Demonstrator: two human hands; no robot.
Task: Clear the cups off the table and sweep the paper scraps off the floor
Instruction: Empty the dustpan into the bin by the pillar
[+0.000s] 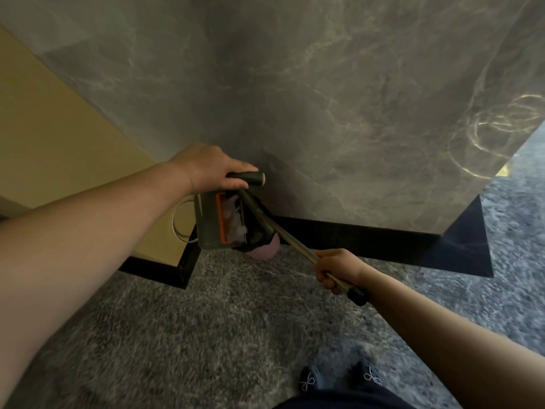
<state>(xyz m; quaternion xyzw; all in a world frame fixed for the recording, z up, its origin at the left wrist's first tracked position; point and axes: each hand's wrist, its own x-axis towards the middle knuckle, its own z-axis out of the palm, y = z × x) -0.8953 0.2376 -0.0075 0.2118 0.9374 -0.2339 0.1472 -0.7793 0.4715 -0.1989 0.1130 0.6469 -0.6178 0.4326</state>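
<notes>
grey carpet [206,320] – marble wall [324,98]

Dim, soft blur; glare rings right; wide-angle edge distortion.

A grey, marble-patterned floor [236,314] fills the lower part of the view, mottled with pale veins. A black skirting strip [354,237] runs along its far edge, where it meets a grey marbled wall panel [295,98]. Two dark shoes [339,379] with white laces stand on it near the bottom
</notes>
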